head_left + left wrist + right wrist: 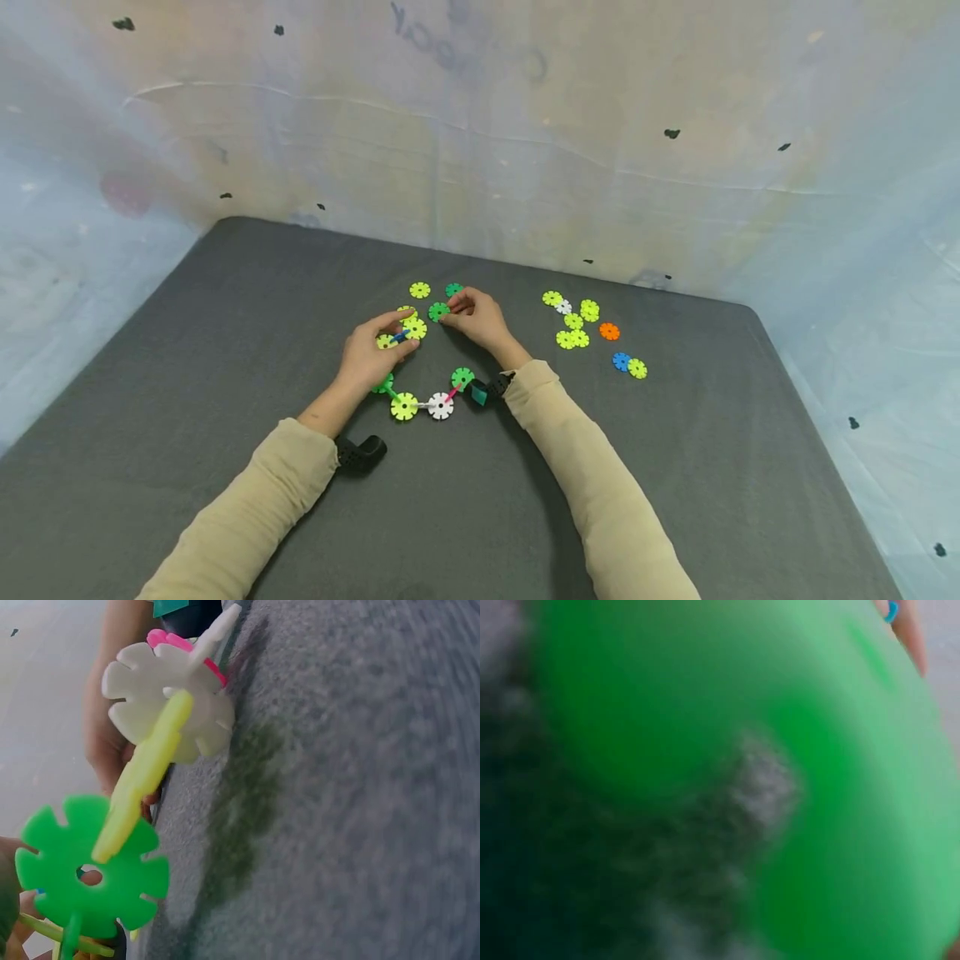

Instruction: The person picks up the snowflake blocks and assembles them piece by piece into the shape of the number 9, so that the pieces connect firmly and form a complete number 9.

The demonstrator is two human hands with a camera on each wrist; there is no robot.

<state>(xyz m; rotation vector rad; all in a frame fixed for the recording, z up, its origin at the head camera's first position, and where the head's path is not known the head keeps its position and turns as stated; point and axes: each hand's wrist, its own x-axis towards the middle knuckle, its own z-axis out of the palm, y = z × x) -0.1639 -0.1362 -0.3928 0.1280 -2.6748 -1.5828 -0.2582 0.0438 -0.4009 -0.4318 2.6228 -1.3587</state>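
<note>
My left hand (367,354) grips a linked chain of notched plastic discs, its fingers and thumb around a blue disc (401,336) and a yellow disc (415,328). Between the right hand's (480,321) thumb and fingers is a green disc (438,312), close beside that yellow one. The chain curves toward me through a lower yellow disc (404,406), a white disc (441,406) and a pink disc (453,392), ending at a green end disc (462,378) near the right wrist. In the left wrist view, a green chain disc (56,862) looms close. A blurred green disc (870,847) fills the right wrist view.
Beyond the hands lie a loose yellow disc (420,290) and a darker green disc (453,289). Several yellow discs (589,311), an orange disc (610,332) and a loose blue disc (622,361) are to the right. Sheeting (480,167) hangs behind the grey table (465,508).
</note>
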